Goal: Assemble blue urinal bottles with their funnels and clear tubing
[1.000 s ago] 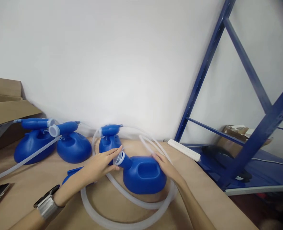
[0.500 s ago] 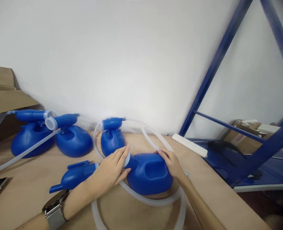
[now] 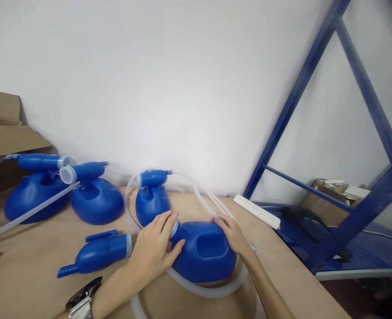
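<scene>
A blue plastic bottle (image 3: 204, 261) with a recessed grip lies on its side on the table. Wrapped about the neck end, where a pale rim shows, is my left hand (image 3: 157, 241); its palm hides part of the neck. The fingers of my right hand (image 3: 230, 232) curl over the bottle's far right end and hold it there. A pale, clear hose (image 3: 209, 290) loops around the bottle and passes close to my right hand. Left of my left hand lies a loose blue spouted cup (image 3: 98, 253) with a side handle and a pale rim.
More blue bottles stand along the wall, one in the middle (image 3: 151, 206) and one at left (image 3: 98, 201), with blue spouted cups on top. A white power strip (image 3: 257, 211) lies near the blue metal frame (image 3: 282, 119). A cardboard box (image 3: 3, 137) stands far left.
The view has shifted slightly, so the table's things sit a little lower and more to the left. Both hands stay on the bottle; my left thumb has moved further onto its neck.
</scene>
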The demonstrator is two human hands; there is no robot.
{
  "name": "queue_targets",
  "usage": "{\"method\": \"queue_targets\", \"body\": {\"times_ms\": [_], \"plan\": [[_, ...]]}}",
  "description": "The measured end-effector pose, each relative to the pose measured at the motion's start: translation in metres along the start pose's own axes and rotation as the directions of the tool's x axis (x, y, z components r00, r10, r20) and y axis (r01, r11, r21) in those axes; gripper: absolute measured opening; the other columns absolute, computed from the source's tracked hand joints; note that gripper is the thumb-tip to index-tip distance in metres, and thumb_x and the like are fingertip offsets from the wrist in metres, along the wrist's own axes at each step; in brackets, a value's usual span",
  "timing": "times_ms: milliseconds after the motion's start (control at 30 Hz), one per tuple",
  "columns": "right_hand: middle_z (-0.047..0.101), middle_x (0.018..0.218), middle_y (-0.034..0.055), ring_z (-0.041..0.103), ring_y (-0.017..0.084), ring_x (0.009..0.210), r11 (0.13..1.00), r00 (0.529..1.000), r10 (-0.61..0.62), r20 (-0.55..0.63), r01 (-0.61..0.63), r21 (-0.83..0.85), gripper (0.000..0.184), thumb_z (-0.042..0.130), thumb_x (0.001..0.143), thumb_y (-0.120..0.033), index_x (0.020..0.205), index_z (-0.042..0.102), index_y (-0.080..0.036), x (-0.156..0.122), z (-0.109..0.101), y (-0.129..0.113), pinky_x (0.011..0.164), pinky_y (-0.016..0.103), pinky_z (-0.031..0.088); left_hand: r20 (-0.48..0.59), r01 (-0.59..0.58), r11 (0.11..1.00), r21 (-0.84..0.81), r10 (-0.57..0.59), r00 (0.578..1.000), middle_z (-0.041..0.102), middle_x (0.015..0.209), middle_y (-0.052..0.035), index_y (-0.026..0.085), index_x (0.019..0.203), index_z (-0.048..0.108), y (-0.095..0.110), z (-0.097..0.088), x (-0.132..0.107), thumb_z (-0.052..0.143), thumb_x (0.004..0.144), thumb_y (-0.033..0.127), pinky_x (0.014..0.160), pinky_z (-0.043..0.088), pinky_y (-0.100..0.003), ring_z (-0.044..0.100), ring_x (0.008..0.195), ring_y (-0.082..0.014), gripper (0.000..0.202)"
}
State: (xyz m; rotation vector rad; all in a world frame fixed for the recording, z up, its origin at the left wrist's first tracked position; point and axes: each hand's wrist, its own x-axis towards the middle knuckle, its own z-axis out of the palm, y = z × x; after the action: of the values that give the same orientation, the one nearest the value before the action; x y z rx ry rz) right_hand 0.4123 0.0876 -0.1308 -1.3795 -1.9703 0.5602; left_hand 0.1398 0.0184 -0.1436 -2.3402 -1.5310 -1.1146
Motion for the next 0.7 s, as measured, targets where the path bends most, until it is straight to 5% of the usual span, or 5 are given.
{"method": "queue_targets", "body": {"times_ms": [133, 300, 500, 700], "plan": [[0.073, 0.082, 0.004, 0.069, 0.028, 0.086, 1.0, 0.999, 0.011, -0.031, -0.012, -0.029, 0.041, 0.043, 0.096, -0.051, 0.076, 0.063, -0.023, 0.003, 0.0, -0.009, 0.083, 0.038, 0.05, 0.144, 0.161, 0.987, 0.014, -0.162, 0.976, 0.073, 0.118, -0.0159, 0.015, 0.139, 0.061, 0.009, -0.015, 0.025, 0.054, 0.098, 0.055, 0.091, 0.053, -0.049, 0.071, 0.103, -0.036, 0.057], [0.076, 0.095, 0.0078, 0.07, 0.028, 0.094, 0.995, 0.989, 0.01, -0.151, -0.024, -0.092, 0.035, 0.039, 0.101, -0.046, 0.093, 0.064, -0.024, -0.003, 0.007, -0.041, 0.083, 0.036, 0.047, 0.154, 0.101, 0.993, -0.065, -0.09, 0.984, 0.076, 0.11, -0.0075, 0.024, 0.115, 0.074, 0.009, -0.009, 0.033, 0.048, 0.102, 0.036, 0.087, 0.051, -0.038, 0.07, 0.103, -0.0279, 0.031], [0.074, 0.081, 0.0038, 0.068, 0.024, 0.078, 0.977, 0.992, -0.026, -0.123, -0.001, -0.212, 0.031, 0.057, 0.096, -0.05, 0.08, 0.061, -0.024, -0.013, 0.022, -0.074, 0.069, 0.03, 0.04, 0.142, 0.092, 0.972, -0.219, -0.061, 0.988, 0.076, 0.104, -0.0032, 0.025, 0.103, 0.07, 0.003, -0.006, 0.029, 0.05, 0.102, 0.042, 0.086, 0.051, -0.035, 0.07, 0.094, -0.0231, 0.026], [0.08, 0.089, 0.005, 0.072, 0.027, 0.086, 0.934, 0.999, -0.04, -0.021, 0.03, -0.356, 0.024, 0.064, 0.094, -0.046, 0.091, 0.067, -0.023, -0.012, 0.024, -0.078, 0.072, 0.032, 0.04, 0.161, 0.119, 0.939, -0.321, -0.07, 0.984, 0.074, 0.094, -0.0009, 0.025, 0.092, 0.068, 0.004, -0.005, 0.035, 0.054, 0.099, 0.039, 0.084, 0.049, -0.034, 0.068, 0.089, -0.0222, 0.02]]}}
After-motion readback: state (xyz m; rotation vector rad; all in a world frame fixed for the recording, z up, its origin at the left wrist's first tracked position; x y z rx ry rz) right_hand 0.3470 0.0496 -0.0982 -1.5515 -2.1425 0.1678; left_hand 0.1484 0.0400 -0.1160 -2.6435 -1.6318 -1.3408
